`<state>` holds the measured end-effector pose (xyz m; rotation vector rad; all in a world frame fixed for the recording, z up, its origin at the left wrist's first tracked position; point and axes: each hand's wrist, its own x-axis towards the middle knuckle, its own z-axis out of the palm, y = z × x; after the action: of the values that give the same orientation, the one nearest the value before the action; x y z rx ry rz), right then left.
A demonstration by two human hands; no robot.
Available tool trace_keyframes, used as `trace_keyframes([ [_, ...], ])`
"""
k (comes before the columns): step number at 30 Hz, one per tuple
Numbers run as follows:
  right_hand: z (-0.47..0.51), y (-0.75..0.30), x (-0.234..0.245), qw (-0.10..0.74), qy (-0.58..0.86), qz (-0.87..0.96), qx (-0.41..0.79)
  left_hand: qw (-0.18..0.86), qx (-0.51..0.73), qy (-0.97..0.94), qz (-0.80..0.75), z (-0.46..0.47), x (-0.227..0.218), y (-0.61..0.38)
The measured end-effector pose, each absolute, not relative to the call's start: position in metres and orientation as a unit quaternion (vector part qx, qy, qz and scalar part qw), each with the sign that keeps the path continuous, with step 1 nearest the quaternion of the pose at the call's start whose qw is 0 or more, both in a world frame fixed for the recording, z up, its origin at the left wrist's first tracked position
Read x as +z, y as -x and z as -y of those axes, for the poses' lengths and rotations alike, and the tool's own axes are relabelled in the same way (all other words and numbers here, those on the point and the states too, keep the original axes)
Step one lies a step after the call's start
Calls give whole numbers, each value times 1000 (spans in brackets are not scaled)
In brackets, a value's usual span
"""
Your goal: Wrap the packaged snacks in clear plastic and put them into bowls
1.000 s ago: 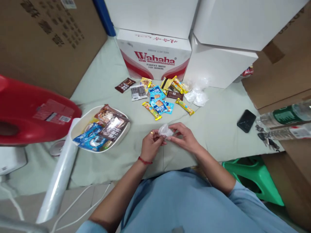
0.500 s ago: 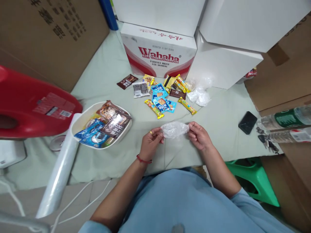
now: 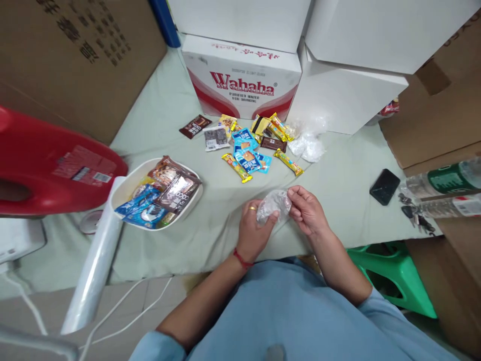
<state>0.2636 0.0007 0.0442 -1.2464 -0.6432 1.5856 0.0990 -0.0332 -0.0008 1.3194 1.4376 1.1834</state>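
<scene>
Currently both hands are gripping one crumpled clear plastic piece

Head view: left forearm is slanting up and rightward from the lower left, with a red bracelet (image 3: 242, 259) sitting at the wrist. Left hand (image 3: 256, 229) is cupping the crumpled clear plastic piece (image 3: 270, 204) from its left and near side. Its thumb is stretching right and pressing on the near face; the other fingers are curling behind, partly hidden, one wearing a ring (image 3: 252, 208).

Right forearm is leaning up and leftward. Right hand (image 3: 305, 206) is pinching the piece's right edge between thumb and index; remaining fingers are folding in toward the palm.

Piece is sitting between the two hands, over the near part of the green cloth (image 3: 214, 230). Can't tell whether it's touching the cloth.

Beyond the hands, blue packets (image 3: 247, 159) and a yellow stick pack (image 3: 288, 162) are lying loose, with a plastic heap (image 3: 311, 148) resting to their right. White bowl (image 3: 193, 201) is holding more snacks, well left of the left hand.
</scene>
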Motion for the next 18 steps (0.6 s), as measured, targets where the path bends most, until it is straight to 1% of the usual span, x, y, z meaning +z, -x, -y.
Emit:
trace_keyframes([
  [2,-4,-268,45,482,519,265,654,484,484,-473,-555,23,0,-98],
  [5,-13,-283,39,489,539,256,636,624,489,-356,-495,14,2,-89],
  [7,-16,-292,32,507,558,270,599,697,464,-288,-465,13,3,-85],
  [8,-16,-295,28,519,573,289,565,714,456,-266,-460,14,3,-84],
  [11,-6,-296,25,539,620,379,426,693,474,-256,-479,17,1,-87],
  [13,6,-289,28,512,622,461,373,664,496,-259,-495,18,-3,-90],
  [15,17,-279,31,448,581,580,353,656,508,-253,-498,18,-7,-92],
  [18,24,-263,27,332,507,736,301,648,527,-243,-493,17,-12,-91],
])
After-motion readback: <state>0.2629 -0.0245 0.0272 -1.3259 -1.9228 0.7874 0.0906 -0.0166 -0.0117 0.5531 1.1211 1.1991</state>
